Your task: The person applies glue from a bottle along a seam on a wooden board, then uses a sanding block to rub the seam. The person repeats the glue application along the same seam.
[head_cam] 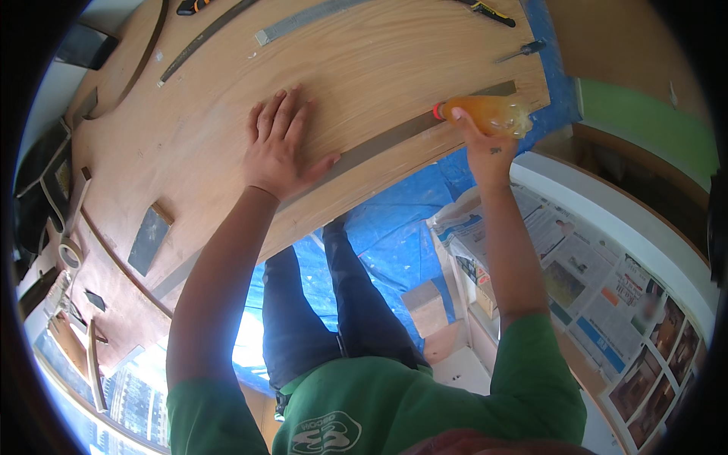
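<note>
My left hand lies palm down with fingers spread on a large plywood sheet. Its thumb rests at a long, narrow grey-brown strip, which runs along the near edge of the sheet. In my right hand is a clear plastic bottle of amber liquid, held on its side. The bottle's red cap points left, over the strip. The bottle hides part of the strip, whose right end shows beyond it. Whether the bottle touches the strip, I cannot tell.
A screwdriver and a black-and-yellow knife lie at the far right. Further strips curve across the far side. Leftward are a dark offcut and a tape roll. Newspaper covers a surface at right; blue sheeting lies below.
</note>
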`<state>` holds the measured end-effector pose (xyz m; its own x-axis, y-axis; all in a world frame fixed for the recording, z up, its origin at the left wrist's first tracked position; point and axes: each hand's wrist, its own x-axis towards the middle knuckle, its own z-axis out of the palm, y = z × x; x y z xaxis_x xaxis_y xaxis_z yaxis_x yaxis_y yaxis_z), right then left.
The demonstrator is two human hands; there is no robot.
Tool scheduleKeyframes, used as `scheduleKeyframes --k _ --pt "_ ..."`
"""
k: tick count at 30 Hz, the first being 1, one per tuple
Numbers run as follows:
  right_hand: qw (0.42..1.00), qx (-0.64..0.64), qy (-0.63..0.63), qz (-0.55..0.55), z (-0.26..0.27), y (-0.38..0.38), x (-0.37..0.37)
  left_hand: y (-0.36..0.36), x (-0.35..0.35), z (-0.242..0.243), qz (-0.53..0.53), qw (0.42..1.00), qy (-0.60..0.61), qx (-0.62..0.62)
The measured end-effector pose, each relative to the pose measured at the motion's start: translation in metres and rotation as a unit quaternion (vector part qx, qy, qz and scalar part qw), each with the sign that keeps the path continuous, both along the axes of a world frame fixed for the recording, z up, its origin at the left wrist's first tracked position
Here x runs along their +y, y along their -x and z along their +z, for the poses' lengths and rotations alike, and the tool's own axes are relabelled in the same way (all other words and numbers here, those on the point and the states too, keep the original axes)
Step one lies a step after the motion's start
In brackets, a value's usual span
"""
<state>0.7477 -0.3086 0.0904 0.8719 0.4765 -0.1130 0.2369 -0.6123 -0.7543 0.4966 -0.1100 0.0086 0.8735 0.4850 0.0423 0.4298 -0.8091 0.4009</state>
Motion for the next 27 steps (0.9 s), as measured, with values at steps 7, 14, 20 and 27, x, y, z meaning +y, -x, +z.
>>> scheduleKeyframes --k 7,14,20,27 --pt "0.998 -0.028 -0.046 0.041 -0.006 0.040 0.005 0.002 0.000 -0.003 0.002 1.000 0.005 -0.021" --pt "0.999 -0.003 0.020 -0.042 -0.003 0.026 0.006 0.006 0.002 -0.008 -0.001 0.999 0.007 -0.043" --pt "0.993 -0.081 -0.066 0.062 -0.014 0.082 0.014 0.007 0.003 -0.009 0.001 0.998 0.017 -0.055" --pt "0.998 -0.056 -0.026 -0.010 -0.009 0.057 0.016 0.010 0.002 -0.010 0.001 0.996 0.038 -0.086"
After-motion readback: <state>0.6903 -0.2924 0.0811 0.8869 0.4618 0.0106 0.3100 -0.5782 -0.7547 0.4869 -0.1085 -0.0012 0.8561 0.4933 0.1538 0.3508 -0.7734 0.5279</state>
